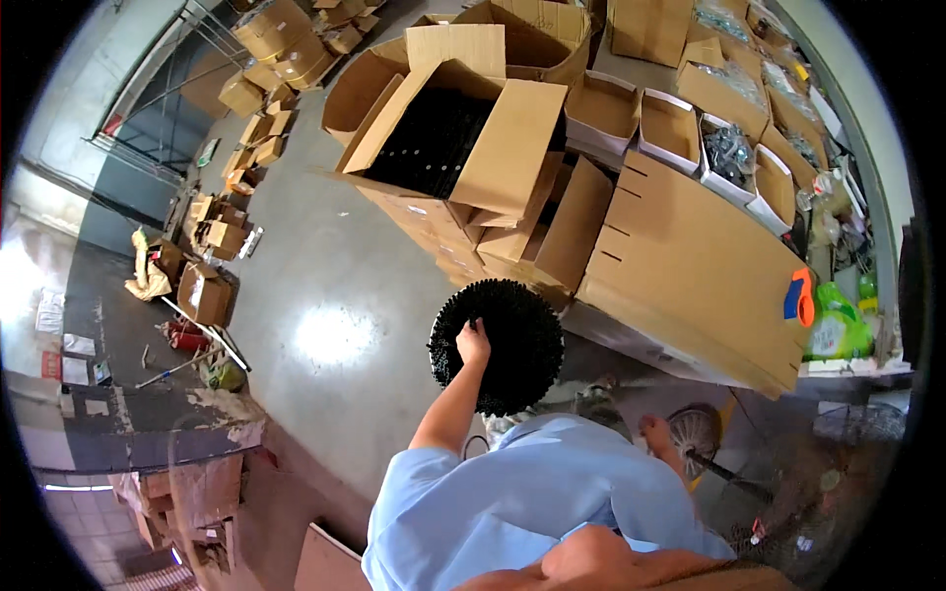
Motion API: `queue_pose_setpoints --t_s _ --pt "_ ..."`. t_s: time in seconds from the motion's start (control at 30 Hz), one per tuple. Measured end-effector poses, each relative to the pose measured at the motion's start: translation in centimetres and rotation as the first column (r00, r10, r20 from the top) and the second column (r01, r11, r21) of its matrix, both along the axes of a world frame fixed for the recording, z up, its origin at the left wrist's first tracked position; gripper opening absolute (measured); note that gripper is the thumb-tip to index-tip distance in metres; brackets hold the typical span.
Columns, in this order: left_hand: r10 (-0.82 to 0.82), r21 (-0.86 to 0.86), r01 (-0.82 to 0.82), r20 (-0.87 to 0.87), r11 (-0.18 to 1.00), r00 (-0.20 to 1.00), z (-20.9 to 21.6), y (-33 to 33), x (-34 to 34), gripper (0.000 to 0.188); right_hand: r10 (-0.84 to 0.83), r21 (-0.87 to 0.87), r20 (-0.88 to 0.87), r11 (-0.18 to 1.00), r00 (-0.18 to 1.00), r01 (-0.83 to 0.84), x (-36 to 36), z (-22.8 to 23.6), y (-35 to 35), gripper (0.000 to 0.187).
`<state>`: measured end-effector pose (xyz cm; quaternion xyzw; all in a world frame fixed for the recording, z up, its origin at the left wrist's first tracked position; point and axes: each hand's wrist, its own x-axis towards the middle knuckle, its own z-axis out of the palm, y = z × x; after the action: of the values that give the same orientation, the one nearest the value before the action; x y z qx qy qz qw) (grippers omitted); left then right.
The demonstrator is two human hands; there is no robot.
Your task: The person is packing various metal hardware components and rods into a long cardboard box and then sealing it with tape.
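Note:
A round black mass (517,350) with a knobbly, bristly edge stands in front of my body, a pale rim showing along its left side. Over its left part, my left hand (474,345) has the fingertips pinched together. A small dark thing seems to be at those fingertips, too small to name. My right hand (653,433) hangs at my right side, apart from the black mass, with its fingers curled and nothing visible in them. Close beside it is a grey round wheel-like thing (695,433) with a dark rod.
Ahead stands an open carton (434,138) filled with black pieces, on stacked boxes. A large flat cardboard surface (690,266) lies to the right, with an orange and blue tool (800,297) and a green bag (838,330) by it. Open trays (670,128) sit beyond.

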<state>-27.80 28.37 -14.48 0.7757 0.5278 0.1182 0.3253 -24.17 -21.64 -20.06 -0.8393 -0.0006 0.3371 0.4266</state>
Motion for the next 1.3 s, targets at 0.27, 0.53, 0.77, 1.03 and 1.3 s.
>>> queue_pose_setpoints --t_s 0.27,0.53,0.77,1.03,1.3 --pt "0.230 0.155 -0.248 0.127 0.956 0.965 1.7 -1.9 0.0 0.030 0.533 -0.153 -0.138 0.821 0.835 -0.549 12.9 9.1 -0.2 0.042" --pt "-0.092 0.206 -0.164 0.847 0.965 0.524 24.0 -7.7 2.5 0.023 0.733 -0.003 0.333 0.630 0.593 -0.777 18.0 25.6 7.9 0.049" --pt "-0.136 0.156 0.299 0.987 0.941 -0.089 34.8 -15.2 10.5 0.053 0.281 -0.001 0.913 0.728 0.297 -0.686 18.9 37.0 16.7 0.059" --pt "0.341 -0.309 0.655 0.936 0.689 0.084 30.5 -17.4 20.7 0.074 0.472 -0.253 0.711 0.863 0.521 -0.437 23.9 29.8 15.5 0.026" --pt "-0.311 0.353 0.128 0.534 0.927 0.786 27.1 13.2 29.9 0.026 0.608 -0.577 0.661 0.787 0.440 -0.219 34.5 19.4 11.0 0.032"
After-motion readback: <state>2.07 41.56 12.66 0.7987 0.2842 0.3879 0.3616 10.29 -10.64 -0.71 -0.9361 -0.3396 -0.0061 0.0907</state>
